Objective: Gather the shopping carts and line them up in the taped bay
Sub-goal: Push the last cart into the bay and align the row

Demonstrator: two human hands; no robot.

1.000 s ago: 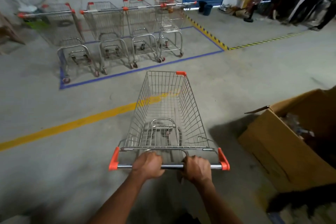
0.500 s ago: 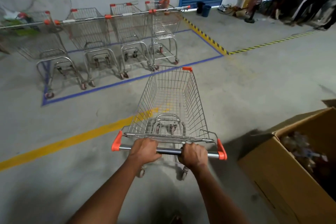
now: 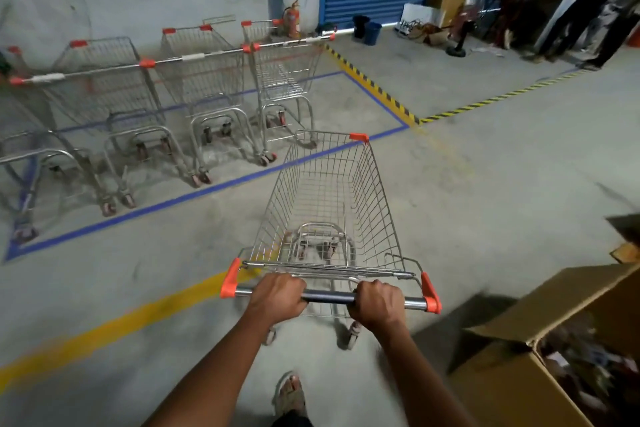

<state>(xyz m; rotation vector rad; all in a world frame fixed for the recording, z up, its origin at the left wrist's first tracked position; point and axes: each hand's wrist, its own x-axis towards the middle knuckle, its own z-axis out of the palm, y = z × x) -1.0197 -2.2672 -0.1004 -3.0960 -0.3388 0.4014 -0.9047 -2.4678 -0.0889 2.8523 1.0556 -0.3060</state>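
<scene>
Cart in hand: a wire shopping cart (image 3: 329,204) stands straight ahead of the person, empty, its handle bar (image 3: 329,296) nearest the body and its orange-capped nose (image 3: 358,137) farthest away.
Left hand: the left hand (image 3: 277,298) has its fingers curled over the bar, left of its middle.
Right hand: the right hand (image 3: 377,303) is wrapped round the bar in the same way, right of its middle; both sit about equally far from the basket, so neither hand is nearer.
Long axis: the basket runs away from the hands and slightly right, pointing at the right end of the bay's front edge.
Bay: the blue tape outline (image 3: 194,192) marks it on the floor; its front line passes just under the cart's nose, and its front right corner (image 3: 407,127) meets the yellow-and-black hazard strip (image 3: 370,87).
Carts already parked: a row of parked carts (image 3: 194,80) stands side by side inside the tape, handles in one line; the row fills the left and middle of the bay.
Free slot: bare floor lies between the rightmost parked cart (image 3: 284,80) and the bay's right edge, ahead and a little left of the nose.
What the move turns on: by my reading, the cart must go forward over the front line and be squared to the row.
Hazard: an open cardboard box (image 3: 519,357) sits close on the right, beside the right arm.
Floor mark: a yellow line (image 3: 121,322) crosses under the handle end.
</scene>
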